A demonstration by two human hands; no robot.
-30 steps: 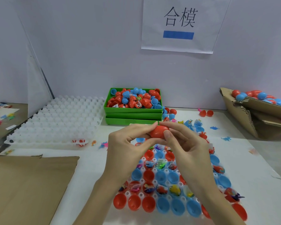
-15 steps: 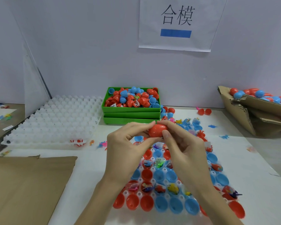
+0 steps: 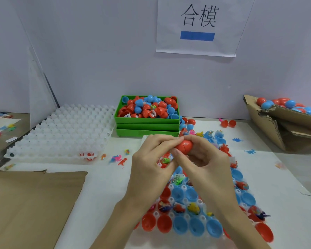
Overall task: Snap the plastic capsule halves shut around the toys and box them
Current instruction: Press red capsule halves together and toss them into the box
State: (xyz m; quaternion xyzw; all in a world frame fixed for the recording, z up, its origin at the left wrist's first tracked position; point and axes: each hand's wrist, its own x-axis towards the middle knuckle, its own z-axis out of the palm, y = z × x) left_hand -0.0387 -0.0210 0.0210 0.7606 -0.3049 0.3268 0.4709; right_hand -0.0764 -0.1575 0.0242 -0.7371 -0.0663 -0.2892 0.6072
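While both hands, left [image 3: 152, 159] & right [image 3: 200, 159], pinch the red capsule [image 3: 184, 146] between curled fingertips, closing step looks underway; next, prob. into the box [image 3: 269, 131] right of them.

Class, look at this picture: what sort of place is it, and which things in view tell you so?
Probably a toy-packing workstation in a small factory or workshop. A printed sign hangs over the bench, a green box holds loose capsule halves, and a cardboard box holds closed capsules.
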